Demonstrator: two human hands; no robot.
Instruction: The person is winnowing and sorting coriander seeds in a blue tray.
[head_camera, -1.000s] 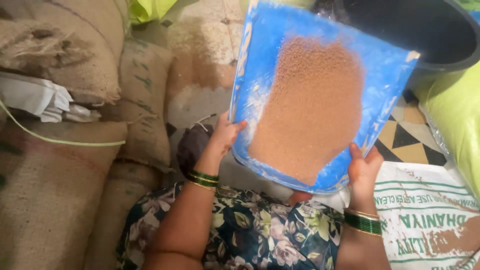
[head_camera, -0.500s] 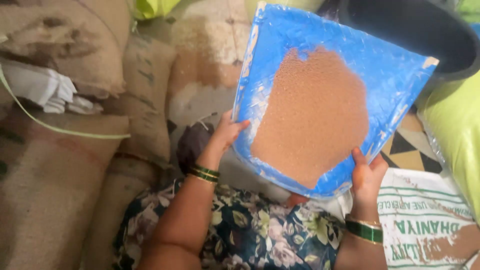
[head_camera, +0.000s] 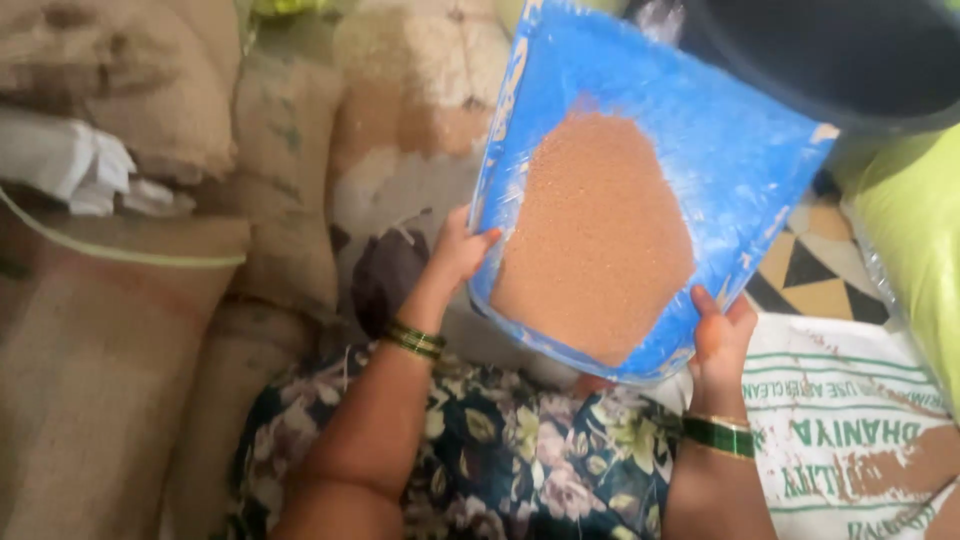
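Both hands, left hand (head_camera: 462, 250) and right hand (head_camera: 722, 335), grip the blue tray (head_camera: 700, 140) at centre frame, fingers curled on its edges (grain (head_camera: 600, 235) heaped low), so tilting could spill it.

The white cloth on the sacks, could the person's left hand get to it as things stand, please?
Probably not right away: the left hand grips the blue tray of brown grain. The white cloth lies uncovered on that side.

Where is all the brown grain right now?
In the head view, the brown grain lies heaped in the middle of the blue tray, held between the left hand and right hand, just below the dark tub.
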